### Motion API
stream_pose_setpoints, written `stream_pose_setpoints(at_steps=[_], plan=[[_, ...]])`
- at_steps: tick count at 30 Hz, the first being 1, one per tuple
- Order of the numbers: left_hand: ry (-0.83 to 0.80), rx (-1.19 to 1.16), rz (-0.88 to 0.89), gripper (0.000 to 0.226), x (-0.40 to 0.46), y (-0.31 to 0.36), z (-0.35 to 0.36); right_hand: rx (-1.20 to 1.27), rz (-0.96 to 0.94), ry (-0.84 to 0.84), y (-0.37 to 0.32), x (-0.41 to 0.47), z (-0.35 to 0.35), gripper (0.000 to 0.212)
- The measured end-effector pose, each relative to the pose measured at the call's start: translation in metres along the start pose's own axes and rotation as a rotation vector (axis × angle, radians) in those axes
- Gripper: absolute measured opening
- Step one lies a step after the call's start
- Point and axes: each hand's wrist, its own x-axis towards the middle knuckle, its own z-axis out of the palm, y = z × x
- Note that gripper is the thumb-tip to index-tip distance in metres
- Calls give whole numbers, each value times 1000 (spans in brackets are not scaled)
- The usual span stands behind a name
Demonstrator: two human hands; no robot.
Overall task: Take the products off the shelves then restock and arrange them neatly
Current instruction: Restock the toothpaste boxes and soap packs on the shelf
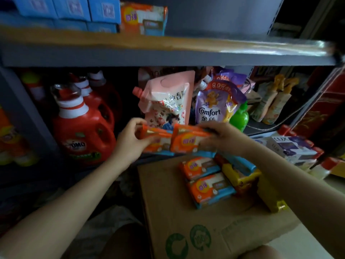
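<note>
Grey metal shelf unit, upper board running across the top of the view. Cardboard box, closed, lying below and in front of the unit's lower bay, serving as landmark.

Above the box, on the upper board: blue cartons stacked at left; one orange soap pack upright just right of them.

Behind the box, in the lower bay: red detergent jugs to the left; pink refill pouch and purple Comfort pouch directly behind; green bottle just right of the purple pouch.

Right of the box: white Lux packs.

On the box top, toward its far right: two orange soap packs lying flat, touching one another; yellow packs just beside them.

Above the box's far edge: two held orange packs, side by side, overlapping. Left hand closed on the left pack, fingers curled over its top edge. Right hand closed on the right pack, gripping its right end; motion-blurred.
</note>
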Motion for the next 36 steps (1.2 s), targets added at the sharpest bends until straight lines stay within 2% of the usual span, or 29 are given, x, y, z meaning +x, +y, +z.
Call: stream_pose_setpoints(at_steps=[5, 7, 10, 14, 21, 25, 27, 29, 31, 32, 34, 36], plan=[[50, -105, 316, 39, 27, 78, -44, 345, -245, 397, -37, 24, -51, 51], [110, -92, 392, 38, 33, 106, -57, 410, -308, 501, -53, 41, -70, 46], [194, -225, 444, 33, 39, 144, -70, 393, -391, 608, -83, 70, -98, 37], [332, -359, 491, 25, 46, 180, -89, 280, -391, 639, -112, 123, -125, 33], [442, -403, 420, 22, 56, 192, -121, -51, -259, 523, -135, 192, -120, 31], [442, -423, 326, 26, 55, 187, -131, 224, -173, 307, -132, 217, -105, 26], [422, -423, 304, 27, 54, 185, -131, 120, -155, 328, -133, 225, -103, 25], [414, -409, 283, 25, 55, 185, -128, -114, -194, 456, -143, 222, -104, 24], [420, -391, 281, 21, 57, 185, -124, -43, -361, 521, -161, 199, -102, 20], [420, -393, 294, 19, 58, 186, -121, 102, -434, 454, -170, 182, -100, 17], [405, -396, 339, 18, 63, 190, -112, 331, -515, 191, -179, 156, -98, 14], [379, -355, 386, 20, 68, 197, -104, 313, -529, 58, -177, 140, -102, 28]])
